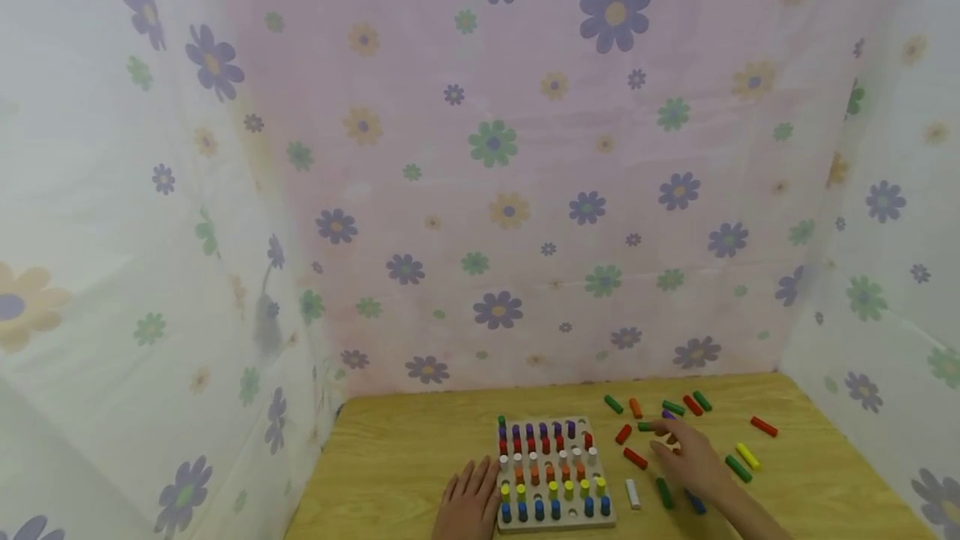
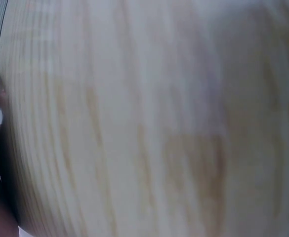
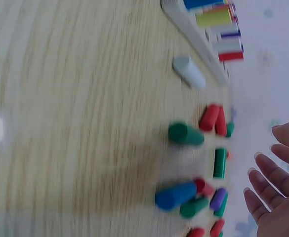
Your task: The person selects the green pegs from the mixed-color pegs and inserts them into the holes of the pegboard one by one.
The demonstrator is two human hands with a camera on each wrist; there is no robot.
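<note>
A pale pegboard stands on the table, with rows of blue, yellow, orange, white, red and purple pegs and one green peg at its far left corner. My left hand lies flat beside the board's left side, fingers pointing away from me. Over the loose pegs on the right, my right hand hovers with its fingers extended and nothing held. Its fingertips are nearest to a green peg. In the right wrist view, the same hand appears with spread fingers. The left wrist view is mostly blurred tabletop.
Loose pegs lie scattered right of the board, among them a white peg, a blue peg, a yellow peg and several red and green ones. Flower-patterned curtains surround the wooden table on three sides.
</note>
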